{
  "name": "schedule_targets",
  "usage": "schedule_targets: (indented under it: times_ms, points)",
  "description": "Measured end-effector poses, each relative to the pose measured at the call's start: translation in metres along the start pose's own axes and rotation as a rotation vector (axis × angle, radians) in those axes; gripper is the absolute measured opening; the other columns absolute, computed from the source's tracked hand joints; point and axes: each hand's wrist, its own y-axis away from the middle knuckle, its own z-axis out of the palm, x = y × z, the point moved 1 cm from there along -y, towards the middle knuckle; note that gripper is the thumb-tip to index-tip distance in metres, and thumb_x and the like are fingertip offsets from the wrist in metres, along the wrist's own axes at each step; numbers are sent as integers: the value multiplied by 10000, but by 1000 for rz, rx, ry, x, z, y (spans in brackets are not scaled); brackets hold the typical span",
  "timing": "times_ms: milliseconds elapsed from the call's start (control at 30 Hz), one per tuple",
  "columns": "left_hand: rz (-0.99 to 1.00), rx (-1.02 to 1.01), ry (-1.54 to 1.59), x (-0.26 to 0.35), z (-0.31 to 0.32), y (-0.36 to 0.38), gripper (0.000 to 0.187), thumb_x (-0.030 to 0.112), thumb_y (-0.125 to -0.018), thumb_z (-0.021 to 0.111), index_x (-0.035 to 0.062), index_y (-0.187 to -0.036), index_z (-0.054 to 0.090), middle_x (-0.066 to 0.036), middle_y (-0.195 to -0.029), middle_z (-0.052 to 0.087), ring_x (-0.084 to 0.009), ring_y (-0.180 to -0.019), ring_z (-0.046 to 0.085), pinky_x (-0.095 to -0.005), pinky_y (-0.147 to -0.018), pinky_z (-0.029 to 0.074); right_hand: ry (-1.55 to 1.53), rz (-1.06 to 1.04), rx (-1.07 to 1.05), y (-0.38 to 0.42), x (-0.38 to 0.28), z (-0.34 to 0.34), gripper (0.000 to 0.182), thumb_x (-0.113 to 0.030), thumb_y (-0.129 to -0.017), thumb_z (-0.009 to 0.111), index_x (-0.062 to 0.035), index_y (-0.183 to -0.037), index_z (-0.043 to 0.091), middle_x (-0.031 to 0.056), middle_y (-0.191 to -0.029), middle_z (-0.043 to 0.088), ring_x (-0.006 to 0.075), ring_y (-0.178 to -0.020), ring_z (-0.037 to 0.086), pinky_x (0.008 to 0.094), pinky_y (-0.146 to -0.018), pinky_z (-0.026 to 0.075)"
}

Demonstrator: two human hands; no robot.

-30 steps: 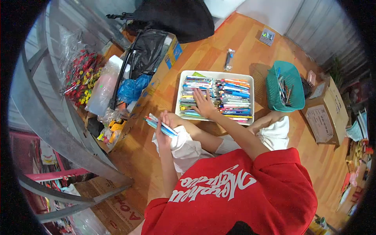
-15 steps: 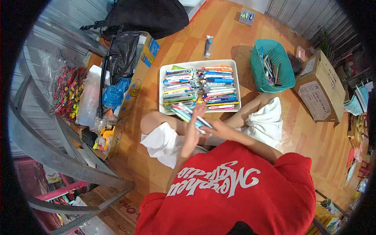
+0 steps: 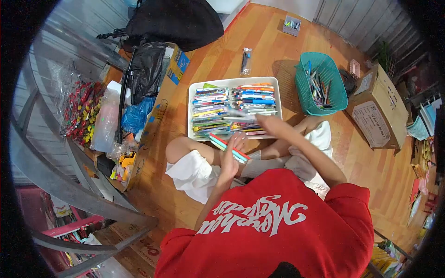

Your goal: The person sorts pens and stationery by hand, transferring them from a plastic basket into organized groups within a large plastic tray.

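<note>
My left hand [image 3: 228, 160] is closed around several pens [image 3: 217, 141], red, white and pale blue-green, just off the near edge of the white tray [image 3: 278, 92]. Over that tray reaches my right hand [image 3: 269, 124], gripping whitish pens [image 3: 240, 116] that are smeared by motion. Beneath them, rows of pens [image 3: 254, 95] in many colours lie crosswise in two side-by-side stacks, filling most of the tray. My fingers partly hide the nearest rows.
Right of the tray stands a teal basket [image 3: 341, 88] with loose pens inside. A cardboard box [image 3: 373, 121] sits beyond it. Behind the tray are a clear packet [image 3: 246, 61] and a small grey container [image 3: 292, 31]. An open carton [image 3: 160, 99] and metal railing [image 3: 92, 197] flank the left.
My right hand has moved away from the left hand, up and out over the tray, with whitish pens in it. The left hand keeps the other pens, slightly lower.
</note>
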Motion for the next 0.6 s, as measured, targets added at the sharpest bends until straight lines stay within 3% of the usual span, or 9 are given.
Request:
schedule_targets:
  times_ms: [33, 100, 133, 167, 300, 400, 433, 600]
  points:
    - [43, 61, 5, 0, -9, -4, 446, 316, -942, 489, 38, -1287, 436, -64, -1028, 596, -114, -890, 550, -229, -718, 422, 21, -60, 52, -16, 11, -17, 171, -163, -872, 440, -44, -986, 485, 224, -783, 625, 405, -732, 619, 523, -659, 466]
    - [100, -45, 35, 6, -34, -6, 409, 270, -935, 508, 4, -1246, 482, -22, -805, 523, -66, -689, 465, -200, -592, 350, 128, -13, 147, -51, 48, -34, 178, -167, -886, 417, -59, -1011, 484, 211, -815, 634, 389, -758, 627, 491, -651, 481]
    - [127, -98, 46, 9, -42, -5, 391, 246, -932, 518, -13, -1225, 505, -1, -694, 486, -42, -589, 422, -185, -528, 314, 200, 90, 150, -72, 77, -30, 186, -160, -882, 428, -78, -1038, 485, 192, -826, 644, 358, -792, 637, 489, -711, 471]
    - [116, -26, -5, 20, -32, 3, 362, 245, -950, 481, -17, -1193, 537, 36, -601, 311, -38, -501, 245, -205, -485, 213, 279, 88, 173, -83, 94, -35, 188, -161, -878, 438, -89, -1045, 485, 180, -836, 650, 341, -800, 643, 494, -750, 455]
    - [53, -18, -81, 36, -47, 23, 398, 257, -976, 405, -31, -1239, 486, 38, -550, 335, -48, -469, 283, -207, -463, 239, 453, 131, 42, -105, 120, -46, 267, -208, -883, 459, -102, -1127, 472, 145, -1020, 619, 316, -922, 620, 587, -843, 410]
    - [37, -80, -43, 37, -61, 28, 431, 239, -970, 425, -46, -1291, 402, 36, -577, 346, -46, -478, 305, -190, -469, 258, 530, 97, 84, -110, 126, -32, 278, -202, -890, 446, -115, -1152, 481, 86, -1097, 590, 273, -1041, 576, 618, -901, 348]
    - [69, -53, -131, 42, -53, 34, 432, 228, -965, 437, -86, -1260, 401, 21, -562, 372, -58, -465, 320, -197, -469, 273, 581, 113, 107, -110, 130, -26, 289, -201, -885, 452, -118, -1160, 482, 80, -1089, 589, 265, -1055, 565, 603, -904, 354]
    - [41, -36, -108, 32, -61, 23, 430, 226, -958, 453, -101, -1235, 413, 6, -557, 391, -67, -467, 334, -215, -479, 291, 658, 142, 259, -101, 131, -16, 341, -108, -806, 531, -87, -1145, 508, 76, -1114, 538, 246, -1098, 504, 540, -893, 373]
